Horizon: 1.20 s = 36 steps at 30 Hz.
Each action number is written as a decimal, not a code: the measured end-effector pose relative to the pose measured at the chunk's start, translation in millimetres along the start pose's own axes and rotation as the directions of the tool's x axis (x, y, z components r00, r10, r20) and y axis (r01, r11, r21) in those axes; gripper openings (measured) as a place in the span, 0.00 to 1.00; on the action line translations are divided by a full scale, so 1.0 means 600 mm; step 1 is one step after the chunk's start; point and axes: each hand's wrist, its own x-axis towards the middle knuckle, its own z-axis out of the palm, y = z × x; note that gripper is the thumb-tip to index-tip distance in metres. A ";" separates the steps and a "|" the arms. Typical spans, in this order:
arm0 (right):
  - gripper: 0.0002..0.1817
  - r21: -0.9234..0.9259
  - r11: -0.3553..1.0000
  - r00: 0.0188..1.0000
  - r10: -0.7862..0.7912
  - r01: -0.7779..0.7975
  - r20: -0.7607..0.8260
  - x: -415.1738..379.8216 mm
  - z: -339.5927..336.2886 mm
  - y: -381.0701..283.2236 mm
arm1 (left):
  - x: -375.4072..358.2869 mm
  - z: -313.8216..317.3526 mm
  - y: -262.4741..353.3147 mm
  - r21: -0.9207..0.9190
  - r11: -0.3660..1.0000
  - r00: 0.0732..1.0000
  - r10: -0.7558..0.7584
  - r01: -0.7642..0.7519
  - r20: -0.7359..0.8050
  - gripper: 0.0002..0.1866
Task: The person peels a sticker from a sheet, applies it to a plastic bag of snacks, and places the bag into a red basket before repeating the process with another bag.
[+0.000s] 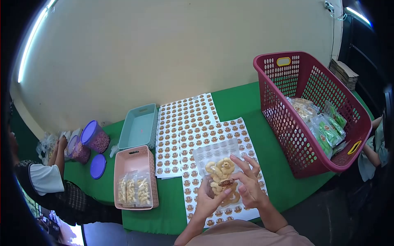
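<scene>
Over a white sheet of round brown-printed stickers [198, 135] on a green-covered surface [169, 204], a person holds a clear plastic pouch of pale, curled snacks [225, 167], tilted toward the body. The left hand [210, 202] is closed on the pouch's lower left, its thumb lying across the front just below a small brown oval label [226, 183]. The right hand [249, 185] is partly open at the pouch's right side, fingers bent and spread apart, the index fingertip just beside the label; whether it presses on the pouch cannot be told.

To the left stands a pink rectangular plastic basket [134, 162] with three upright-laid pouches of similar pale snacks [134, 191], and behind it a mint-green plastic basket [137, 128]. To the right, a large maroon perforated basket [283, 132] contains bagged goods, several of them green. At the far left, near purple-lidded clear tubs [98, 141], a co-worker's hands [60, 144] are at some plastic bags [48, 144].
</scene>
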 end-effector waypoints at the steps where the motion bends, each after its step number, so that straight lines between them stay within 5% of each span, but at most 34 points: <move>1: 0.25 -0.023 1.000 1.000 -0.005 0.005 -0.001 0.000 0.001 0.001 | 0.001 -0.002 -0.002 -0.001 1.000 1.000 0.001 -0.001 0.001 0.29; 17: 0.21 -0.244 0.950 0.976 -0.214 0.196 -0.047 -0.019 0.012 0.015 | -0.005 -0.009 -0.014 0.033 0.998 0.998 0.060 -0.060 -0.001 0.28; 32: 0.19 -0.127 0.983 0.977 -0.152 0.134 -0.147 -0.051 -0.002 -0.015 | -0.045 0.002 -0.011 0.062 0.996 0.998 0.061 -0.060 -0.013 0.26; 36: 0.27 -0.094 0.976 0.980 -0.198 0.194 -0.033 -0.080 -0.011 -0.032 | -0.063 0.001 -0.020 0.067 0.997 0.999 0.038 -0.036 -0.025 0.26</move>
